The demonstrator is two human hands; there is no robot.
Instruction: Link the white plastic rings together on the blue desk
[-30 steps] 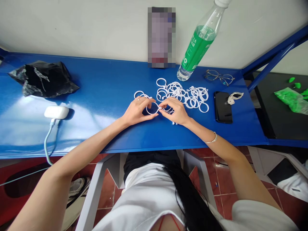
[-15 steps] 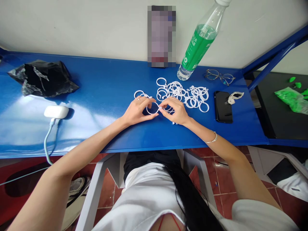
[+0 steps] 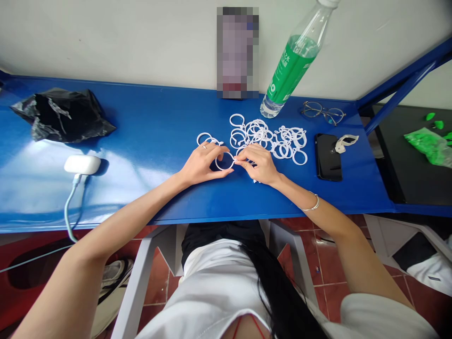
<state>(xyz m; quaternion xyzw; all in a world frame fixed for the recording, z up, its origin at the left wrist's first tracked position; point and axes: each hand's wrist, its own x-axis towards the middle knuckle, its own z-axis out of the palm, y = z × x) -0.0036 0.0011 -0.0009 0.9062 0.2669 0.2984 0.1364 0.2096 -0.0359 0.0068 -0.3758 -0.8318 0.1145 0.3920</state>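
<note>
A white plastic ring (image 3: 225, 160) is pinched between both my hands over the blue table (image 3: 148, 141). My left hand (image 3: 203, 162) grips its left side with curled fingers. My right hand (image 3: 257, 162) pinches its right side, where the ring's ends meet. Just behind my hands lies a pile of several more white rings (image 3: 268, 139). Two more rings (image 3: 206, 139) lie behind my left hand.
A green-labelled water bottle (image 3: 293, 61) and a blurred upright object (image 3: 237, 52) stand against the wall. Glasses (image 3: 322, 113), a black phone (image 3: 328, 156) and a white clip (image 3: 346, 142) lie right. At left are a black bag (image 3: 60, 115) and a white charger (image 3: 82, 164).
My hands have stayed in place on the ring, with only slight finger movement at its right side. Nothing else has moved.
</note>
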